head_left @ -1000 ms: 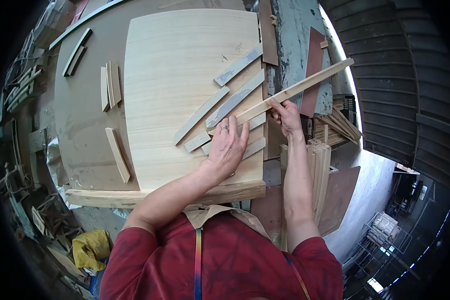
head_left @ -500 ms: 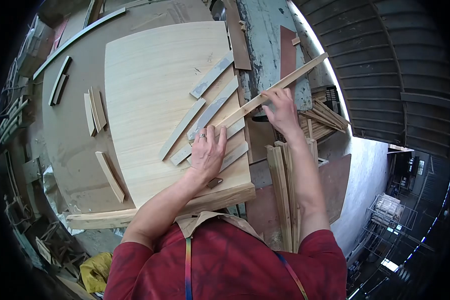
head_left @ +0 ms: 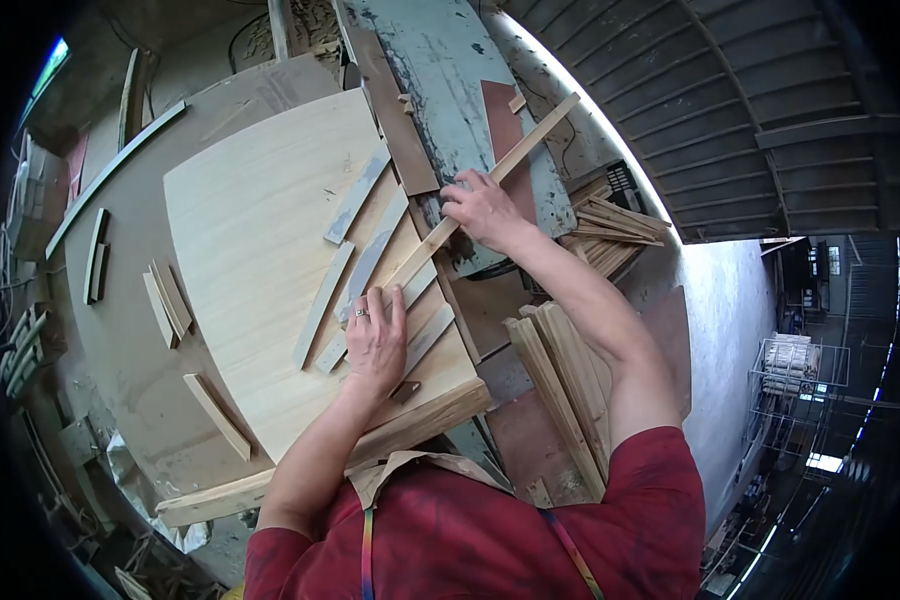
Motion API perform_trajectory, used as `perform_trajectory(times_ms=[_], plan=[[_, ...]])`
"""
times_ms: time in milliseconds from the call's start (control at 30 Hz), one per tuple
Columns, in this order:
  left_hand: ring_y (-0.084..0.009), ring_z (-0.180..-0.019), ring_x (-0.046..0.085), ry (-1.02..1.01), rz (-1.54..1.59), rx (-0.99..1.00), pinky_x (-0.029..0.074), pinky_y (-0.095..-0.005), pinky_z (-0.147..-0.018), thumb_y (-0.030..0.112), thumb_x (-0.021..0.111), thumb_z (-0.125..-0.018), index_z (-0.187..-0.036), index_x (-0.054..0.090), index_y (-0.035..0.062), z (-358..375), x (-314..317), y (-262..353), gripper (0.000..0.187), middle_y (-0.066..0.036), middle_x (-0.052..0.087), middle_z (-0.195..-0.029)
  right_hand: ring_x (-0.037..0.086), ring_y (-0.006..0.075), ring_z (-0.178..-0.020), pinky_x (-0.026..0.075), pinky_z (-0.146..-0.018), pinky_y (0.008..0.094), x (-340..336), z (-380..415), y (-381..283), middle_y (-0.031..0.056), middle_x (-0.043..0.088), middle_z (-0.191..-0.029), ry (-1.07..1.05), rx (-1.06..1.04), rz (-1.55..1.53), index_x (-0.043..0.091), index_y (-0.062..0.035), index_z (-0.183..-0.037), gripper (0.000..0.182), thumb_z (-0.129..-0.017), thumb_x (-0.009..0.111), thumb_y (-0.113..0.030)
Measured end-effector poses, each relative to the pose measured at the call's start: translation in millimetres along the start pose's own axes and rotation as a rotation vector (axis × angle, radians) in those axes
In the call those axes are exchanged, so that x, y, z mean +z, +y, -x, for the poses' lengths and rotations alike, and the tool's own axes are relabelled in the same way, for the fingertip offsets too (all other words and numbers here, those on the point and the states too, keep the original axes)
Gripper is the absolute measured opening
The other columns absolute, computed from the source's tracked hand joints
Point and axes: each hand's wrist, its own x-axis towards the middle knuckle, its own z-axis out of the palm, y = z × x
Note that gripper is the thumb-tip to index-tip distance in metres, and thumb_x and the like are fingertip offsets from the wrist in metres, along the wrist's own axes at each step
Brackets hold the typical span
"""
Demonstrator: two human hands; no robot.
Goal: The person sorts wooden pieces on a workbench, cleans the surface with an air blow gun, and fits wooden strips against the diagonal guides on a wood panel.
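A long, narrow wooden strip (head_left: 530,146) lies slantwise, its far end reaching over the blue-painted surface. My right hand (head_left: 486,213) is closed over its middle, fingers bent across it. My left hand (head_left: 375,345), wearing a ring, has its fingers pressed together on the strip's near end; the thumb is hidden. Around that hand, several shorter pieces lie on a pale wooden panel (head_left: 255,190): a grey-patched slat (head_left: 358,198), another slat (head_left: 324,305) to its left and one (head_left: 427,340) to its right. A small dark piece (head_left: 405,391) lies by my left wrist.
The panel sits on a brown board (head_left: 130,330) with a thick wooden front edge (head_left: 425,420). Curved pieces (head_left: 168,303) lie at left. A blue-painted, worn surface (head_left: 440,70) stands beyond the panel. Upright boards (head_left: 560,375) and a strip pile (head_left: 615,228) are at right.
The view has shifted, so the scene sits further left and turned. My right hand has slid nearer the middle of the strip; my left hand stays at its near end.
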Motion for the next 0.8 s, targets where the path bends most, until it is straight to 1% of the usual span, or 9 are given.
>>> perform_trajectory(times_ms=[67,133,167,233,267,367,467,633,800], plan=[[-0.0364,-0.108,0.059,0.021,-0.018,-0.007,0.051,-0.0425,-0.094,0.008,0.058,-0.088,-0.137,0.061,-0.0014,3,3,-2,0.05,-0.021,0.056,-0.123,0.057,0.0335,-0.123,0.049,-0.106,0.0465,-3,7,-10,0.0059,0.068,-0.118,0.086,0.061,0.012,0.071,-0.0046,-0.104,0.026,-0.08,0.074,-0.012],[-0.0364,-0.108,0.058,0.037,-0.014,-0.025,0.051,-0.0431,-0.094,0.008,0.059,-0.088,-0.138,0.061,-0.0002,0,6,-3,0.05,-0.021,0.056,-0.123,0.063,0.0348,-0.114,0.052,-0.103,0.0467,-5,25,-7,0.0106,0.07,-0.113,0.148,0.744,-0.127,0.07,-0.0023,-0.11,0.027,-0.088,0.078,-0.017],[-0.0363,-0.109,0.058,0.029,0.005,-0.031,0.05,-0.0438,-0.093,0.008,0.06,-0.088,-0.138,0.061,0.0011,2,7,-1,0.05,-0.02,0.056,-0.123,0.063,0.0348,-0.114,0.052,-0.103,0.0467,2,28,3,0.0106,0.07,-0.113,0.151,0.728,-0.131,0.07,-0.0023,-0.11,0.027,-0.088,0.078,-0.017],[-0.0362,-0.109,0.058,0.016,0.021,-0.037,0.05,-0.0445,-0.093,0.008,0.061,-0.088,-0.138,0.06,0.0023,5,9,2,0.051,-0.019,0.056,-0.124,0.07,0.0311,-0.1,0.056,-0.096,0.0459,30,32,31,0.0126,0.071,-0.106,0.217,1.205,-1.281,0.069,0.0008,-0.111,0.025,-0.098,0.074,-0.02],[-0.0362,-0.109,0.058,0.023,0.021,-0.037,0.05,-0.0445,-0.093,0.008,0.061,-0.087,-0.138,0.06,0.0023,4,10,2,0.051,-0.019,0.056,-0.124,0.07,0.0311,-0.1,0.056,-0.096,0.0459,41,32,41,0.0126,0.071,-0.106,0.215,1.199,-1.284,0.069,0.0008,-0.111,0.025,-0.098,0.074,-0.02],[-0.0362,-0.109,0.058,0.033,0.008,-0.048,0.05,-0.0446,-0.093,0.008,0.062,-0.086,-0.137,0.061,0.0022,5,8,4,0.051,-0.019,0.056,-0.124,0.072,0.0246,-0.091,0.058,-0.09,0.043,65,25,54,0.0117,0.072,-0.1,0.488,1.093,-1.723,0.068,0.003,-0.108,0.022,-0.101,0.072,-0.017],[-0.0347,-0.109,0.058,0.016,-0.016,-0.029,0.051,-0.0411,-0.093,0.008,0.06,-0.087,-0.136,0.063,-0.0021,4,4,7,0.05,-0.021,0.056,-0.122,0.072,0.0246,-0.092,0.06,-0.087,0.0432,74,22,51,0.0121,0.072,-0.103,0.525,1.132,-1.749,0.069,0.0028,-0.108,0.017,-0.1,0.071,-0.013],[-0.0343,-0.108,0.058,0.058,-0.037,-0.041,0.052,-0.0402,-0.092,0.008,0.06,-0.087,-0.135,0.063,-0.0023,6,11,10,0.05,-0.021,0.056,-0.121,0.072,0.0258,-0.093,0.061,-0.086,0.0438,78,20,53,0.012,0.072,-0.105,0.566,1.131,-1.741,0.069,0.0031,-0.109,0.014,-0.1,0.069,-0.008],[-0.0363,-0.112,0.058,0.089,-0.015,-0.067,0.051,-0.0436,-0.092,0.006,0.062,-0.083,-0.136,0.062,0.0038,3,23,8,0.053,-0.02,0.056,-0.124,0.073,0.0265,-0.092,0.062,-0.085,0.0444,81,12,59,0.0123,0.072,-0.104,0.612,1.109,-1.766,0.069,0.0028,-0.11,0.014,-0.1,0.069,-0.007]])
